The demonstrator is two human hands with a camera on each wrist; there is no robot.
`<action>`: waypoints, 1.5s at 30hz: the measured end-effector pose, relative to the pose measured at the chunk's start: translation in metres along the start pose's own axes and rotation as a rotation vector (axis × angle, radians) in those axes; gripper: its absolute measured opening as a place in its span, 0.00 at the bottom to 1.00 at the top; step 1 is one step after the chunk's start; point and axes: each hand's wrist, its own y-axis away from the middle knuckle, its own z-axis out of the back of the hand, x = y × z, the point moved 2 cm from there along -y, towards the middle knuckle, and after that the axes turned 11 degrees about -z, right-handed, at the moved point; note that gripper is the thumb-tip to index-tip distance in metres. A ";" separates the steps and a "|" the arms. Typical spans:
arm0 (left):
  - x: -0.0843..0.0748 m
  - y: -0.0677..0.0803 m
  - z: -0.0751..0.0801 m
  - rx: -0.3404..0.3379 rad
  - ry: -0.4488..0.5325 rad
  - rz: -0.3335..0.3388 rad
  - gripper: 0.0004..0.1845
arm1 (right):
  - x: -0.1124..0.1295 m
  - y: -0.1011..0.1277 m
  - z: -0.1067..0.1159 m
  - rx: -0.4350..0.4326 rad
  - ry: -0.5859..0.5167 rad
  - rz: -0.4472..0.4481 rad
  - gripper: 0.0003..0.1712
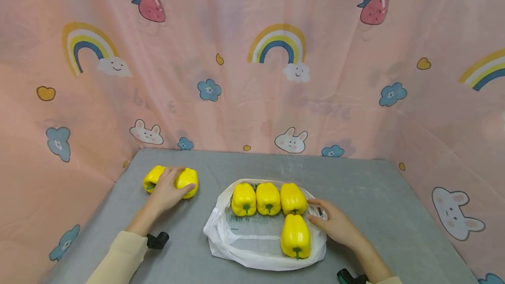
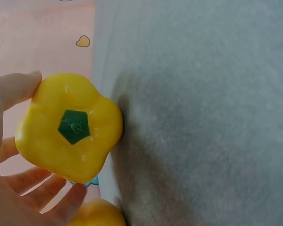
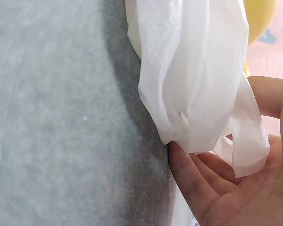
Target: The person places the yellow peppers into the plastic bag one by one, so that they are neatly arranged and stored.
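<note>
White, thin plastic bag [image 1: 252,240] lies open on the grey table [image 1: 375,196]; the right hand [image 1: 335,225] pinches its limp right edge, four yellow bell peppers [image 1: 268,198] resting on it. Left and beyond the bag, the left hand [image 1: 167,189] curls around a glossy yellow pepper [image 2: 68,127], another [image 1: 153,178] just beside. It looks firm, light and slick: grip its sides. Only the left wrist view shows its green stem end.

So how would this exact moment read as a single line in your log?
left hand: grips yellow pepper | right hand: holds edge of white plastic bag | four peppers on bag | grey table
</note>
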 end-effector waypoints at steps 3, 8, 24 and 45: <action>0.000 0.000 -0.001 0.011 -0.004 -0.002 0.35 | 0.001 0.000 0.000 0.000 0.004 -0.007 0.36; -0.001 0.000 -0.001 0.027 -0.017 -0.006 0.35 | 0.001 0.000 0.000 0.002 0.004 -0.015 0.36; -0.006 0.002 -0.005 -0.010 0.025 -0.014 0.36 | 0.000 0.000 0.000 0.008 -0.010 -0.005 0.36; -0.040 0.001 -0.008 -0.033 0.069 -0.056 0.35 | 0.003 0.001 0.001 0.003 -0.013 -0.012 0.35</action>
